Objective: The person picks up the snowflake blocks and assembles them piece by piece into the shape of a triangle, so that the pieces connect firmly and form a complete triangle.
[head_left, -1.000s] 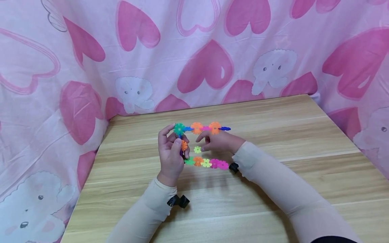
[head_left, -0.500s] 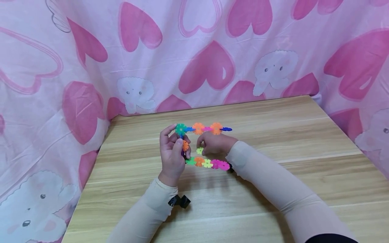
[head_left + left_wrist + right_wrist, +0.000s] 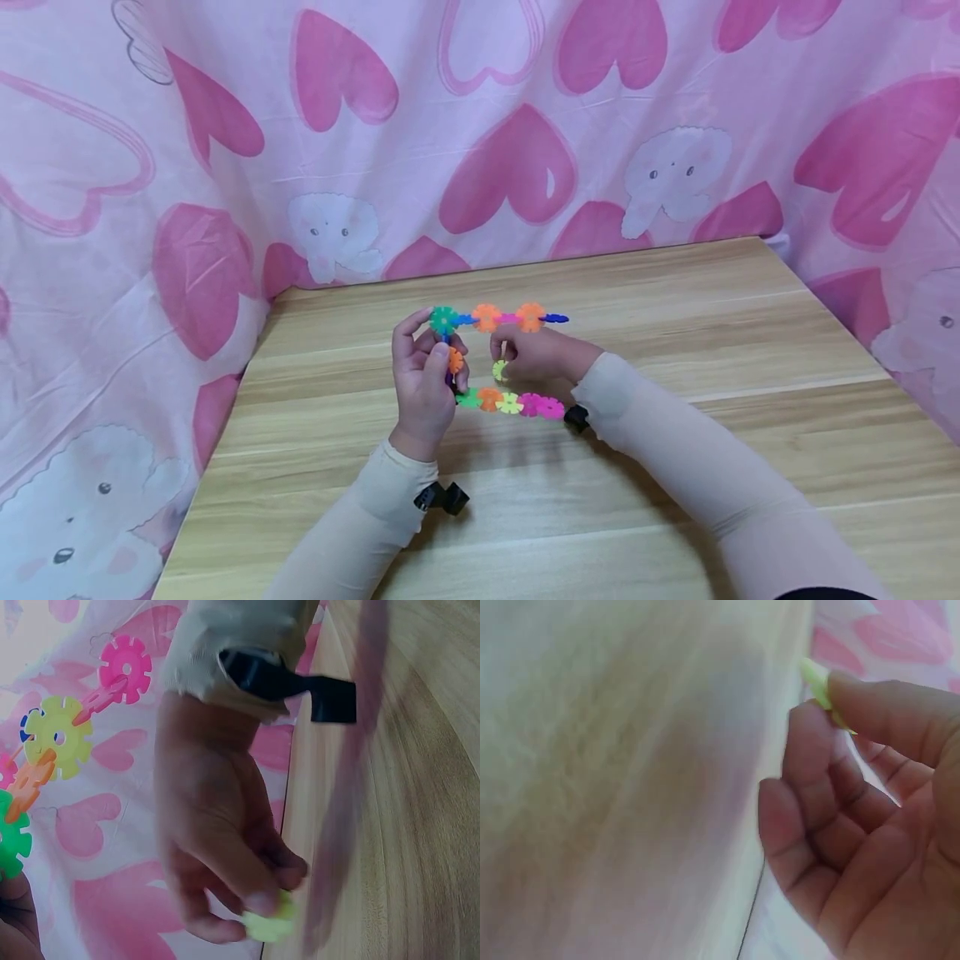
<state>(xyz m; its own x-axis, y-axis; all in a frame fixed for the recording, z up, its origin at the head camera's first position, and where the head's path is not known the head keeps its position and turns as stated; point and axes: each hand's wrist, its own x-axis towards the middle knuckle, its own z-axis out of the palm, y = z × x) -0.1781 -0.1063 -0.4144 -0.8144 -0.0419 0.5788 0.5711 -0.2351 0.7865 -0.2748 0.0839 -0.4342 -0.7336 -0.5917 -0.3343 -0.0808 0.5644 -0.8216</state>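
Note:
In the head view my left hand [image 3: 420, 387] grips the upright side of a U-shaped build of interlocking plastic flower discs [image 3: 486, 317]. Its upper row starts at a green disc [image 3: 444, 321] and ends in a dark blue one. The lower row runs from green through orange and yellow to pink discs [image 3: 551, 407]. Between the rows, my right hand [image 3: 546, 353] pinches a loose yellow-green disc [image 3: 499, 371] by thumb and fingertips, apart from the build. The right wrist view shows that disc [image 3: 819, 684] edge-on at the thumb tip. It is blurred in the left wrist view.
Both hands are above a wood-grain table [image 3: 600, 517]. A pink curtain [image 3: 510, 167] with hearts and animals hangs behind it and along the sides. Black wrist mounts [image 3: 442, 497] stick out from the sleeves.
The right hand's index finger has bent in toward the disc. The right hand shifted left, then back right, and the disc sits slightly farther from the left hand. The left hand holds almost still.

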